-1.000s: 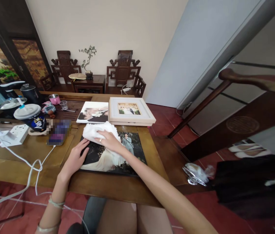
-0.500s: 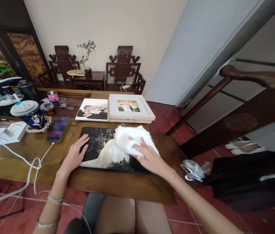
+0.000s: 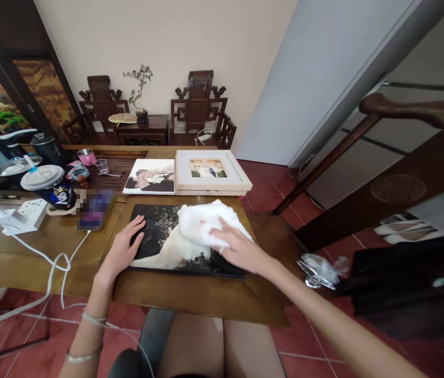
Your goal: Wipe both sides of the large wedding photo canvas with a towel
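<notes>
A dark photo panel (image 3: 159, 220) showing a pale flowing dress lies flat on the wooden table (image 3: 190, 294). At its left edge rests my left hand (image 3: 125, 244), fingers stretched out and lying flat. My right hand (image 3: 240, 247) presses a bunched white cloth (image 3: 210, 223) onto the panel's right half, its fingers partly sunk in the fabric. Part of the picture is hidden beneath the cloth. Just behind the panel are a white-edged photo print (image 3: 151, 178) and a white picture frame (image 3: 238, 173) holding a small photo.
On the left stand a lidded cup (image 3: 59, 191), a phone (image 3: 95, 210) on a charging cable and a white power strip (image 3: 29, 215). A wooden chair (image 3: 332, 210) is close on the right, with a crumpled plastic bag (image 3: 320, 270) near it.
My right hand has shifted the white cloth slightly left and away from me over the panel. My left hand keeps its place at the panel's left edge. The view has moved slightly.
</notes>
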### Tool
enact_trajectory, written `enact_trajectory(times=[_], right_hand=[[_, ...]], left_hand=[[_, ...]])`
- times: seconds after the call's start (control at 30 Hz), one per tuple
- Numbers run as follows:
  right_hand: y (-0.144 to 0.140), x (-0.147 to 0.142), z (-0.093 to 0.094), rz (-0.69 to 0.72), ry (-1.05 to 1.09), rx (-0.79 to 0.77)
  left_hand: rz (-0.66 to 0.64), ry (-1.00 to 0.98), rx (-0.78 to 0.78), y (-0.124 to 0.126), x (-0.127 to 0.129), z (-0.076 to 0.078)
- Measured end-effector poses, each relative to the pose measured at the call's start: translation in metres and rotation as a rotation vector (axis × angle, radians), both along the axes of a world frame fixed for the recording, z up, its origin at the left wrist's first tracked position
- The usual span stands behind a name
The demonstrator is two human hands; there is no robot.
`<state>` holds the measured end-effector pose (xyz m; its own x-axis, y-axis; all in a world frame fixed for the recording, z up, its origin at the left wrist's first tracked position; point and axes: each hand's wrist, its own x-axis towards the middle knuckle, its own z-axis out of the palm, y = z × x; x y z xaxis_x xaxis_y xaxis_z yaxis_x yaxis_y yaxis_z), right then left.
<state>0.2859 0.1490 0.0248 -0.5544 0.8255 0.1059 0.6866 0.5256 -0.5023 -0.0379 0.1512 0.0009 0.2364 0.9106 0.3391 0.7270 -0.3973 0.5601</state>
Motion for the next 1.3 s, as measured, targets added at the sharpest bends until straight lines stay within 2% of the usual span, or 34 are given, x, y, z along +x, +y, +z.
enact_trajectory(times=[0.13, 0.23, 0.33, 0.47, 0.57, 0.67, 0.73, 0.8, 0.93, 1.03, 1.1, 1.2, 1.3], right_hand=[[0.051, -0.002, -0.004, -0.132, 0.055, 0.067], [0.057, -0.003, -0.005, -0.159, 0.067, 0.080], [0.031, -0.001, -0.004, -0.125, 0.068, 0.077], [-0.035, 0.006, -0.003, -0.025, 0.052, 0.068], [-0.080, 0.011, 0.001, 0.132, 0.014, 0.042], [-0.098, 0.013, 0.005, 0.264, -0.024, 0.026], [-0.092, 0.015, 0.006, 0.305, -0.038, 0.020], [-0.073, 0.014, 0.005, 0.262, -0.044, 0.021], [-0.011, 0.007, 0.000, 0.079, -0.012, 0.064], [0.036, -0.004, -0.002, -0.009, 0.033, 0.110], [0.057, -0.010, -0.003, -0.051, 0.049, 0.133], [0.060, -0.016, -0.004, -0.063, 0.048, 0.148], [0.026, -0.017, -0.005, -0.009, 0.012, 0.182]], left_hand=[[0.009, -0.009, -0.002, -0.001, 0.000, 0.001], [0.011, -0.007, -0.008, -0.001, 0.000, 0.001], [0.016, -0.006, -0.011, 0.000, 0.000, 0.002], [0.010, 0.000, 0.000, 0.001, 0.000, 0.002], [0.003, 0.012, 0.013, 0.001, 0.000, 0.000], [-0.009, 0.024, 0.020, 0.002, -0.001, -0.001], [-0.015, 0.028, 0.020, 0.002, -0.001, -0.001], [-0.014, 0.029, 0.018, 0.002, -0.001, 0.000], [-0.011, 0.022, 0.009, 0.002, -0.001, 0.001], [-0.010, 0.009, 0.005, 0.002, -0.001, 0.001], [-0.006, 0.004, 0.003, 0.001, -0.001, 0.000], [0.000, 0.006, 0.002, 0.001, -0.001, 0.000], [0.001, 0.008, 0.007, 0.001, 0.000, 0.001]])
